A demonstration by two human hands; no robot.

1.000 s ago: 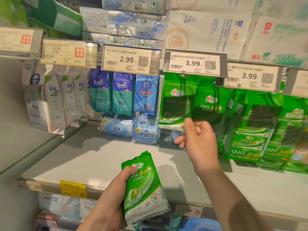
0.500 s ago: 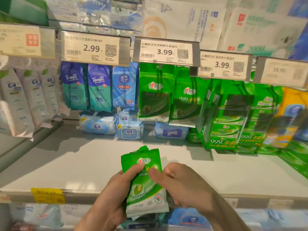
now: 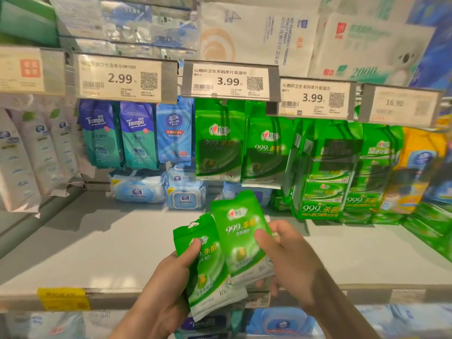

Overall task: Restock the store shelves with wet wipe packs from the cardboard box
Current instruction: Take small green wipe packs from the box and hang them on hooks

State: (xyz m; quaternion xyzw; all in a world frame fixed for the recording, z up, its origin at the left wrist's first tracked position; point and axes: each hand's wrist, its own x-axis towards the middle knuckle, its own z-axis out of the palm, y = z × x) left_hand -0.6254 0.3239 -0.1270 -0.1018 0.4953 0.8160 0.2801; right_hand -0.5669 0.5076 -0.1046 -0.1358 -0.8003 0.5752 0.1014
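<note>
The left hand [image 3: 168, 287] holds one green wipe pack [image 3: 208, 272] while the right hand [image 3: 291, 260] pinches another pack [image 3: 242, 243] to lift away, probably to hang by the green packs on the hooks [image 3: 220, 140] above the shelf [image 3: 97, 253].

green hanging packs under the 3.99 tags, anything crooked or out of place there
Mostly tidy. The two front hanging green packs face forward, but the packs just right of them are turned edge-on and lean instead of showing their fronts. The left hand and right hand each hold a green pack, not yet hung.
</note>
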